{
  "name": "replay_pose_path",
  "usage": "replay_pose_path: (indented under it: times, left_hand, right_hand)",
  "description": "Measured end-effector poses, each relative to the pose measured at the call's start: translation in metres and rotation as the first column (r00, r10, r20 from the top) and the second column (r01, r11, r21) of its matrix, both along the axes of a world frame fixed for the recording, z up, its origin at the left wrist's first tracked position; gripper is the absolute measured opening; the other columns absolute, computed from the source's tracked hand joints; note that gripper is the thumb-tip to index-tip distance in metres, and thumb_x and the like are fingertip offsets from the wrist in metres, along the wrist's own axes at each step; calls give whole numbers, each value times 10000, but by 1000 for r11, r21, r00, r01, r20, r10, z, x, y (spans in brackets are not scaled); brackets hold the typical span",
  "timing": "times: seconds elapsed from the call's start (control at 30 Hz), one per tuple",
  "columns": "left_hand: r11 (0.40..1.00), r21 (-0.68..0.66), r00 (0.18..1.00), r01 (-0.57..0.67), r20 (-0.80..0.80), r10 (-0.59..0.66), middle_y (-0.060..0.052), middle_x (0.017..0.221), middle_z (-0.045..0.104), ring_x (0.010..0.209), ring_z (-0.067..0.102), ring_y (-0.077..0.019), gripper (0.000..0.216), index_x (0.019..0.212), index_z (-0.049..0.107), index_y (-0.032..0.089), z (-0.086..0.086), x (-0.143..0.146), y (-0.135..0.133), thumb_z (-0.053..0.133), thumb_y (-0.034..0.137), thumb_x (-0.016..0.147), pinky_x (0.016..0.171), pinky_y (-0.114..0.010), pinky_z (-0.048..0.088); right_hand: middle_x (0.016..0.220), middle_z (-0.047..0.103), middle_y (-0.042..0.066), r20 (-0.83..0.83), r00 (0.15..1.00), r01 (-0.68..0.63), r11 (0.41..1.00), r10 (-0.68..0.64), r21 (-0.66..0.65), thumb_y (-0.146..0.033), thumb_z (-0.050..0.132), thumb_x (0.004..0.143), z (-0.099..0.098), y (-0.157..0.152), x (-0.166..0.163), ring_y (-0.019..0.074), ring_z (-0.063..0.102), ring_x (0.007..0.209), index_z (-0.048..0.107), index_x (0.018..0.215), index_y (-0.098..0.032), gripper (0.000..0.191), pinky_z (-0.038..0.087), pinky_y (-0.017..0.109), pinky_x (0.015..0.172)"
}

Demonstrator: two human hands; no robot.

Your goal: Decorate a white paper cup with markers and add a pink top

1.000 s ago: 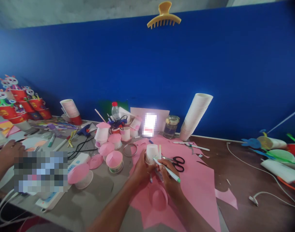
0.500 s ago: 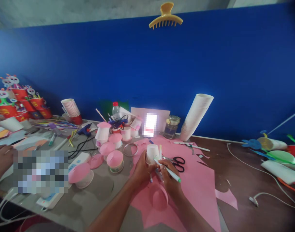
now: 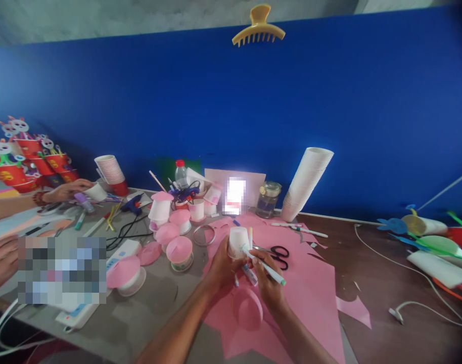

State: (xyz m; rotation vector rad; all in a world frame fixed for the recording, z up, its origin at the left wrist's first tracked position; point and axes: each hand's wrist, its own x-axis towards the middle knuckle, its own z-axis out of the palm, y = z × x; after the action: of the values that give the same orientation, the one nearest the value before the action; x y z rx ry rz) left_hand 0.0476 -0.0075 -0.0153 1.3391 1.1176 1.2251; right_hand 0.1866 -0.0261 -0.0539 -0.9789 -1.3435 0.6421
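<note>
A white paper cup (image 3: pixel 238 238), upside down, is gripped by my left hand (image 3: pixel 228 261) around its lower left side. My right hand (image 3: pixel 264 270) pinches a white marker with a green end (image 3: pixel 275 274), its tip against the cup's front, where small greenish marks show. Under both hands lies a large pink paper sheet (image 3: pixel 307 293). Black-handled scissors (image 3: pixel 279 257) rest on it just right of my right hand. A pink paper cone shape (image 3: pixel 249 309) lies nearer to me, and a glue-stick-like tube (image 3: pixel 249 275) sits between my wrists.
Left stand several white cups with pink paper tops (image 3: pixel 180 251), a power strip (image 3: pixel 83 308) and a glue gun (image 3: pixel 132 203). A tall leaning cup stack (image 3: pixel 309 184) and a glass jar (image 3: pixel 269 199) stand behind. A co-worker's hand (image 3: pixel 77 188) holds a cup at far left.
The co-worker's arm at the left has reached toward the stacked cups with a white cup. My hands stay in nearly the same place; the marker has shifted slightly on the cup.
</note>
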Motion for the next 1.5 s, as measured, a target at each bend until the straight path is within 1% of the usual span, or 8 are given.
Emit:
replay_pose_path:
  times: [0.1,0.27,0.37,0.5,0.7,0.93,1.27,1.5]
  left_hand:
    - [1000,10,999,8,-33,-7,-68,1023,642,917,600,-218,531,1125,557,160,-3,-1,1,788,304,669,824,-343,493]
    - [1000,17,997,6,-71,-5,-74,1051,644,956,602,-228,511,1138,559,155,-5,-2,2,763,250,680,854,-352,492]
    - [1000,15,997,5,-71,-4,-73,1063,649,966,604,-228,526,1148,556,155,-6,-2,1,766,229,672,865,-354,492]
    - [1000,6,998,10,-64,-9,-71,1059,657,953,607,-220,543,1175,543,159,-7,-2,1,761,212,682,859,-351,497]
    - [1000,24,998,0,-67,2,-70,1063,649,952,601,-219,534,1149,554,161,-7,-2,2,782,307,688,851,-339,493]
    - [1000,6,999,4,-46,-4,-67,1044,651,941,602,-220,520,1134,566,166,-6,-2,1,781,316,685,834,-335,491]
    - [1000,21,1000,2,-14,-2,-71,1033,646,927,600,-216,512,1131,560,165,-3,1,0,774,229,671,833,-338,489]
    - [1000,1,999,-7,-33,7,-55,1008,644,910,594,-210,517,1117,566,169,0,1,-1,773,251,650,817,-327,489]
  right_hand:
    - [757,682,39,12,1000,-1,1000,1,2,-405,549,944,1,0,0,181,642,647,696,962,-209,246,545,328,635]
    - [793,701,45,60,998,-19,996,14,85,-377,554,938,9,-2,0,178,642,637,699,946,-215,218,530,318,619]
    - [803,708,48,85,996,-19,995,11,99,-354,550,940,11,-2,0,183,647,655,697,944,-215,202,527,323,632]
    - [785,702,51,74,997,-9,996,2,91,-377,550,937,8,0,-1,193,648,665,702,940,-209,227,526,333,636]
    - [749,690,41,46,999,5,997,-8,71,-378,546,938,0,3,-1,183,639,635,705,954,-210,232,537,331,636]
    - [757,697,40,14,1000,4,1000,-4,21,-379,549,938,1,0,1,181,650,639,700,954,-211,226,545,330,637]
    - [727,688,40,-41,999,-2,1000,2,-10,-397,567,923,3,0,-1,183,645,632,706,944,-206,237,546,325,618]
    - [747,686,41,-57,998,9,1000,-10,-17,-394,577,922,1,0,-1,186,649,646,697,953,-204,227,550,331,633]
